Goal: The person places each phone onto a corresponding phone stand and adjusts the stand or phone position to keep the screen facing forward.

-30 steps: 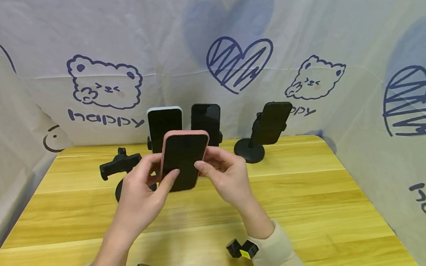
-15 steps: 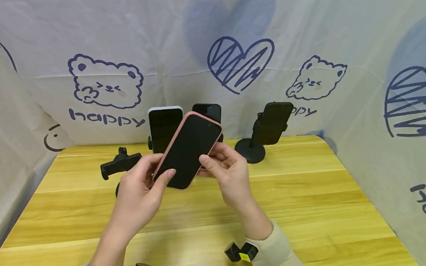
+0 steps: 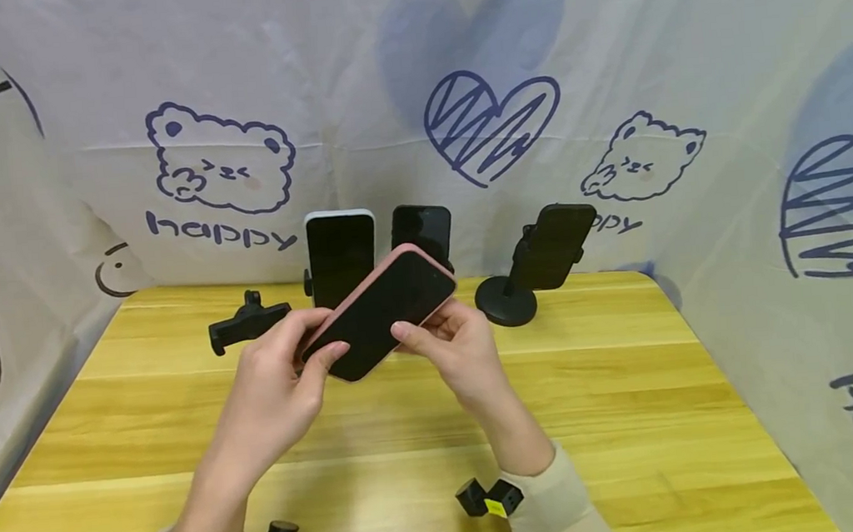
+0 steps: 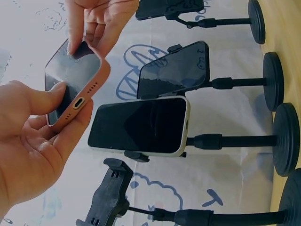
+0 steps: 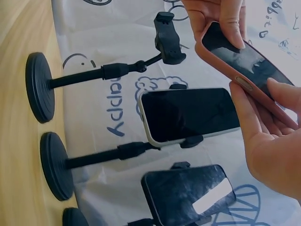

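Observation:
A smartphone in a pink case (image 3: 381,311) is held above the table between both hands, its dark screen facing up and its top end leaning to the right. My left hand (image 3: 278,382) grips the lower left side, thumb on the screen. On the opposite side my right hand (image 3: 459,351) pinches the edge, its thumb also over the glass. The charging port end (image 4: 79,103) shows in the left wrist view. Fingers behind the case are partly hidden. A black phone stand (image 3: 246,322) with a bare clamp is nearest to the left hand.
Behind the held phone stand a white-edged phone (image 3: 342,260) and a black phone (image 3: 423,226), both clamped in stands. Another black phone (image 3: 551,246) sits tilted in a round-based stand to the right. A printed cloth (image 3: 353,96) hangs behind the wooden table (image 3: 612,427).
The pink-cased phone has turned clockwise from nearly upright to leaning right, then dipped lower at its top end. Both hands keep hold of it. The stands have not moved.

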### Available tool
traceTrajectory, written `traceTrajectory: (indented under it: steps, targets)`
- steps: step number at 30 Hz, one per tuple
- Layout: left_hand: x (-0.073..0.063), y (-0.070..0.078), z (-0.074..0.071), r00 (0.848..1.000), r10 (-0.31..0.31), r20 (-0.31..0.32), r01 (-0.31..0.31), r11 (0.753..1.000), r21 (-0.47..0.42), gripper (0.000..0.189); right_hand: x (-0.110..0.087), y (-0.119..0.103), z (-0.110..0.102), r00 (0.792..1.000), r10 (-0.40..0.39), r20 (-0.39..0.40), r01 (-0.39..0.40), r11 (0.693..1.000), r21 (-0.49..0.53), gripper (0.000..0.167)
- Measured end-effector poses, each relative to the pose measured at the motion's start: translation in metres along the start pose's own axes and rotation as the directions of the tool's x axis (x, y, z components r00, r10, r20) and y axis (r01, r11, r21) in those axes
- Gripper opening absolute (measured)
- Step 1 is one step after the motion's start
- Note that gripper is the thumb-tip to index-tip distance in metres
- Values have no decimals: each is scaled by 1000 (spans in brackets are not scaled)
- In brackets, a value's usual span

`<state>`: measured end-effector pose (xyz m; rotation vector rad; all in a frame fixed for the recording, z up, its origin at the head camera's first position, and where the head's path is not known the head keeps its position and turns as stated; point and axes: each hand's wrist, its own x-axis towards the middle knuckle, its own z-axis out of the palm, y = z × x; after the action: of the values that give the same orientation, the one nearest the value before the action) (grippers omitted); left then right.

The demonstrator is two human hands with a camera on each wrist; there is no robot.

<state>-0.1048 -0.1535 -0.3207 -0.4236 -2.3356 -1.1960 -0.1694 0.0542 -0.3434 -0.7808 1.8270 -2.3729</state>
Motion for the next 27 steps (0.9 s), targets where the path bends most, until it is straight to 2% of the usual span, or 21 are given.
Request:
traceTrajectory:
  steps: [4, 9, 13, 16, 20, 27]
  targets:
    - [1, 0, -3, 1000, -2, -1, 2, 1000, 10, 27, 3, 3, 1, 999, -36, 1, 36, 999, 0, 27]
    - [2, -2, -6, 993, 63, -100, -66, 998, -22, 30, 9, 4, 7, 997, -74, -24, 74, 997, -1, 24]
    - [3, -4, -13, 978, 99, -185, -111, 992, -53, 29, 16, 1, 13, 996, -85, -27, 85, 996, 3, 22]
    - [2, -4, -21, 966, 102, -238, -118, 992, -53, 30, 23, 0, 19, 995, -99, -16, 99, 995, 7, 22]
    - [2, -8, -33, 953, 86, -291, -101, 994, -39, 31, 35, -4, 27, 994, -111, 4, 111, 994, 18, 23]
    - [-3, -24, -51, 912, 88, -402, -76, 996, 48, 37, 58, -12, 42, 993, -97, 68, 98, 995, -11, 27]
